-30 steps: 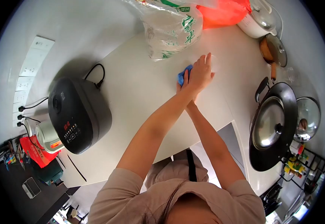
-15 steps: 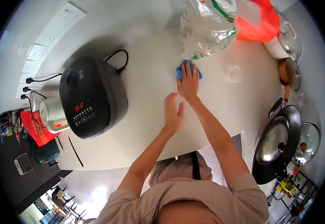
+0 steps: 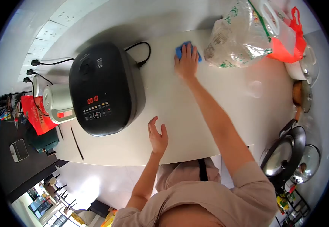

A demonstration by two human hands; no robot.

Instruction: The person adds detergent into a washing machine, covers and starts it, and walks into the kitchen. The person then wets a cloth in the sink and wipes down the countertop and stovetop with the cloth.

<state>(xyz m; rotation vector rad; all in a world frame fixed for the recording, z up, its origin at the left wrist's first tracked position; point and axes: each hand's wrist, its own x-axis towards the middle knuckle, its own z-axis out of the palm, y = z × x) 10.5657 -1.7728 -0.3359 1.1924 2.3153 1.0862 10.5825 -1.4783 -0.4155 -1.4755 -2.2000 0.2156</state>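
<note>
My right hand (image 3: 186, 66) presses down on a blue cloth (image 3: 178, 51) at the back of the white countertop (image 3: 194, 128). The cloth's edges show around the fingers; its middle is hidden under them. Just right of that hand stands a clear plastic bag (image 3: 236, 41) with green print. My left hand (image 3: 158, 140) holds nothing, its fingers apart and slightly curled, over the counter near the front edge. A black electric cooker (image 3: 107, 90) with a lit red display is to its left.
At left are a pale green kettle (image 3: 58, 102), a red bag (image 3: 37, 113) and a thin black stick (image 3: 76, 143). On the right are a red plastic bag (image 3: 289, 49), a white pot (image 3: 302, 70), a black pan (image 3: 298, 145) and a small clear round item (image 3: 256, 89).
My right hand has slid the cloth back toward the wall, to the left of the clear bag. My left hand has drawn away from it, toward the front edge. The view has shifted.
</note>
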